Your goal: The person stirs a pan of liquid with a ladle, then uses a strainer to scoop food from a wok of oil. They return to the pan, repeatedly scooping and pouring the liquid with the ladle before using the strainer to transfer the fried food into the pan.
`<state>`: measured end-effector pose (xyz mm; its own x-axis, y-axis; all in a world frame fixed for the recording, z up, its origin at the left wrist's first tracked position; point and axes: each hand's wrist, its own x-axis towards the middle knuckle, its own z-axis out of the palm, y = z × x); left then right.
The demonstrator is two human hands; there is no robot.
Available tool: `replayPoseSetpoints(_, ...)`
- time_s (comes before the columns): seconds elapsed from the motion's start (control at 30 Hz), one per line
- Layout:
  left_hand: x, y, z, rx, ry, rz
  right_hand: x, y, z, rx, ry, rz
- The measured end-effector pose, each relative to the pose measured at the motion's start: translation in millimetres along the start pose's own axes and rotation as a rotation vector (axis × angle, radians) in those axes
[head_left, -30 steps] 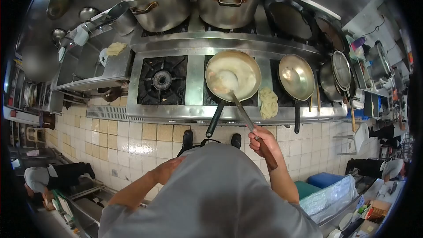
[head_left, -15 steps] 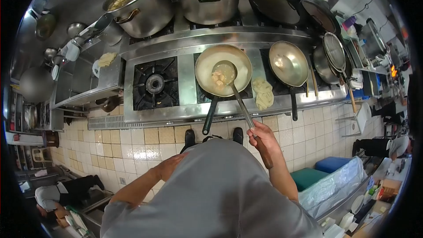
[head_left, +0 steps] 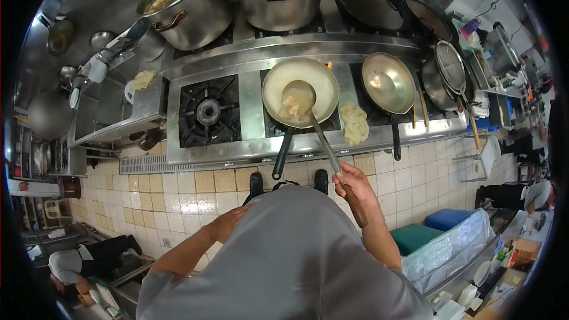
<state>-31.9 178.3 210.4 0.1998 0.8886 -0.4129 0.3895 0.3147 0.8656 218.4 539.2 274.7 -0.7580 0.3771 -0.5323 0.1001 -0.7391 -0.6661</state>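
My right hand [head_left: 354, 189] grips the wooden handle of a long ladle [head_left: 299, 96]. The ladle's bowl is in the left frying pan [head_left: 272, 92], among pale liquid and light pieces of food. This pan stands on a burner, its dark handle pointing toward me, and a small flame shows at its upper right edge. My left hand [head_left: 228, 223] rests against the grey clothing at my waist, its fingers partly hidden. To the right of the pan lies a crumpled cloth [head_left: 354, 123], and beyond it a second frying pan [head_left: 389, 83].
Two large pots [head_left: 281, 3] stand at the back of the stove. An unlit burner [head_left: 208, 112] is at the left. Strainers [head_left: 450, 66] sit at the right. Bins [head_left: 415, 239] stand behind on the right. Co-workers [head_left: 89, 261] are at lower left and far right.
The liquid in the left pan looks whiter and more bubbly, and the ladle's bowl has shifted slightly left. The flame at the pan's edge is brighter. My left hand has not moved.
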Motion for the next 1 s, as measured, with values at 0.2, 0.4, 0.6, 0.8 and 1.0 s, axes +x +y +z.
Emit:
replayPoseSetpoints(0.2,-5,-10,10,-0.1,0.003,-0.018,2,5,0,-0.05,-0.024,-0.007)
replayPoseSetpoints(0.4,-6,-4,11,-0.325,-0.01,-0.068,6,7,-3,0.085,-0.043,0.041)
replayPoseSetpoints(0.6,-6,1,11,-0.132,0.003,-0.017,10,11,-6,-0.012,-0.093,0.007)
replayPoseSetpoints(0.8,-7,-49,31,0.057,0.001,0.052,11,15,-11,-0.112,-0.099,-0.004)
replayPoseSetpoints(1.0,-6,-12,13,0.052,-0.031,-0.002,17,6,-13,-0.319,-0.137,-0.021)
